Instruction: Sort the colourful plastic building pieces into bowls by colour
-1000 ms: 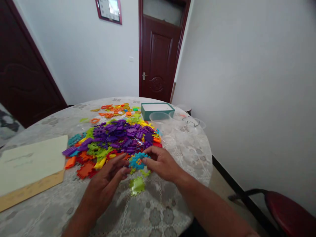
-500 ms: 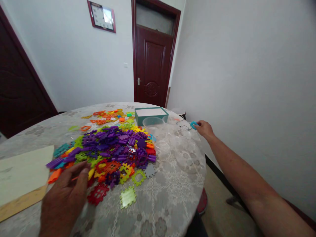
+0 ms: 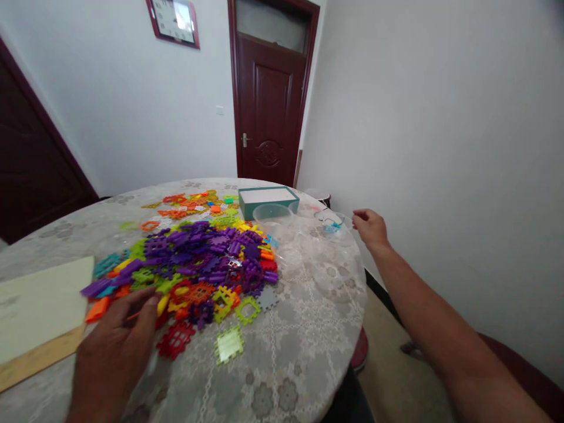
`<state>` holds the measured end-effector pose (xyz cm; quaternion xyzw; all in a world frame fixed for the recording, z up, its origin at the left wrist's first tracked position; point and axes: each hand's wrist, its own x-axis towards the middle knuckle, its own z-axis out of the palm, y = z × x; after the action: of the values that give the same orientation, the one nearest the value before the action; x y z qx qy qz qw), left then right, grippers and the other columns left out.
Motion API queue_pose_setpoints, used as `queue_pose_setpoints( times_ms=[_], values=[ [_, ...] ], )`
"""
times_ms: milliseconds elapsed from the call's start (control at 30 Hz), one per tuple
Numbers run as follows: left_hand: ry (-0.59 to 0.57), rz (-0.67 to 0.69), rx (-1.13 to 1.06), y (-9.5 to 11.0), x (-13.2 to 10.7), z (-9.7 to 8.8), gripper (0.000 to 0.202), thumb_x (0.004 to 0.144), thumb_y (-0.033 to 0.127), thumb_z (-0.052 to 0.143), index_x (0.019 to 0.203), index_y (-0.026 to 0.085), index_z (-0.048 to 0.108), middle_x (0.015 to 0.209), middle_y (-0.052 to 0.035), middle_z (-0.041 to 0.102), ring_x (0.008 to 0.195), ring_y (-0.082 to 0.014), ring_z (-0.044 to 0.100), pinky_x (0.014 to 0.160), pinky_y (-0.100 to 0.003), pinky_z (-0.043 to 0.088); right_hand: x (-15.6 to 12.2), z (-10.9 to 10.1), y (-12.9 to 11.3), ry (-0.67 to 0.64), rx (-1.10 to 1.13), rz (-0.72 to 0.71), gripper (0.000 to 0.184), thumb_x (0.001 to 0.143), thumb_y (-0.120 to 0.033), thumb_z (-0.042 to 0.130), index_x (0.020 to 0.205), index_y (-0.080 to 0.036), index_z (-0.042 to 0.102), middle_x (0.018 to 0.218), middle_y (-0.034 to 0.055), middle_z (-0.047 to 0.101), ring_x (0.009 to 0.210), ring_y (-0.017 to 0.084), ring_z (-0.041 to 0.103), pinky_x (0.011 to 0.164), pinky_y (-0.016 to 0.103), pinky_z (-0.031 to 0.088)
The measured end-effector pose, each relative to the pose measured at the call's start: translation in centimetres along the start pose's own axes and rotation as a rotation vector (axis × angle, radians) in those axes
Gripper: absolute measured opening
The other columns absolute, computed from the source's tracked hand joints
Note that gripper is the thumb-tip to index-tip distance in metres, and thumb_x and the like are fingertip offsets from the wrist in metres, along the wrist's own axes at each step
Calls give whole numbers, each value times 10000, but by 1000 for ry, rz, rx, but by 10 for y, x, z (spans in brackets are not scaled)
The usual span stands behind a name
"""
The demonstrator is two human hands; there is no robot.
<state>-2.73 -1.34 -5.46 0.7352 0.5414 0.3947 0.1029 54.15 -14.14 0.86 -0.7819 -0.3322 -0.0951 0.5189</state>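
Observation:
My right hand (image 3: 371, 229) is just past the table's right side, fingers loosely bent and apart, nothing in them. Beside its fingertips stands a clear plastic bowl (image 3: 344, 218), where a blue toothed piece (image 3: 332, 227) lies. My left hand (image 3: 118, 341) rests at the near left of a heap of plastic interlocking pieces (image 3: 207, 255); its thumb and forefinger are apart, with a bit of orange showing between them. Some of its fingers are hidden. A red square piece (image 3: 176, 339) lies right of that hand, and a pale green one (image 3: 229, 344) farther right.
A green open box (image 3: 268, 202) stands at the back, with another clear bowl (image 3: 274, 218) before it. Orange and yellow pieces (image 3: 189, 205) are spread behind the heap. A pale board (image 3: 44, 305) lies at the left. The round table's edge (image 3: 362, 305) drops off at the right.
The blue piece has left my right hand and now lies in the clear bowl. That hand's fingers have parted. My left hand stays by the heap. The view has shifted slightly.

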Motion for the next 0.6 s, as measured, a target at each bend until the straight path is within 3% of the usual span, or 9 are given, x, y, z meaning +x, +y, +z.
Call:
queue_pose_setpoints(
  times_ms=[100,167,267,367,433,500,600],
  values=[
    [-11,-24,7,18,-3,-1,338,958,480,511,1137,262,697,1134,-55,782,968,-287,759,935,-473,603,-48,2,-30,-3,136,-78,401,818,-402,675,1125,-157,754,997,91,780,799,206,715,747,346,607],
    [-10,24,5,23,-5,1,338,957,446,510,1126,230,708,1131,-73,786,998,-267,754,973,-425,584,-85,5,-54,-101,165,-92,354,834,-393,691,1118,-195,764,982,72,779,813,212,721,771,353,599],
    [-10,92,22,22,-8,2,326,976,385,495,1131,195,710,1147,-99,783,1080,-259,732,1028,-406,552,-134,14,-90,-416,191,-160,267,878,-387,679,1083,-235,759,963,61,778,857,230,730,789,354,580],
    [-53,103,47,23,-10,1,310,990,333,490,1149,177,704,1162,-115,776,1126,-267,712,1056,-428,533,-170,30,-121,-822,178,-389,209,936,-351,643,1090,-260,751,1004,54,766,876,221,714,784,340,562],
    [-72,111,58,24,-11,-1,291,990,308,501,1157,179,702,1162,-115,774,1124,-269,708,1053,-436,533,-186,44,-137,-1012,133,-559,209,957,-295,624,1125,-260,742,1067,55,757,893,210,704,799,335,554],
    [-98,135,59,24,-12,-2,276,984,289,525,1170,181,699,1158,-113,773,1108,-266,710,1039,-434,540,-198,60,-146,-1078,68,-673,242,950,-229,621,1165,-248,729,1123,66,750,938,214,702,846,346,550],
    [-156,211,65,22,-14,-1,284,975,277,565,1212,182,690,1177,-113,766,1118,-263,703,1033,-426,543,-214,85,-151,-1063,-39,-749,316,928,-163,634,1228,-231,708,1184,90,737,1072,246,686,955,383,530]
  ],
)
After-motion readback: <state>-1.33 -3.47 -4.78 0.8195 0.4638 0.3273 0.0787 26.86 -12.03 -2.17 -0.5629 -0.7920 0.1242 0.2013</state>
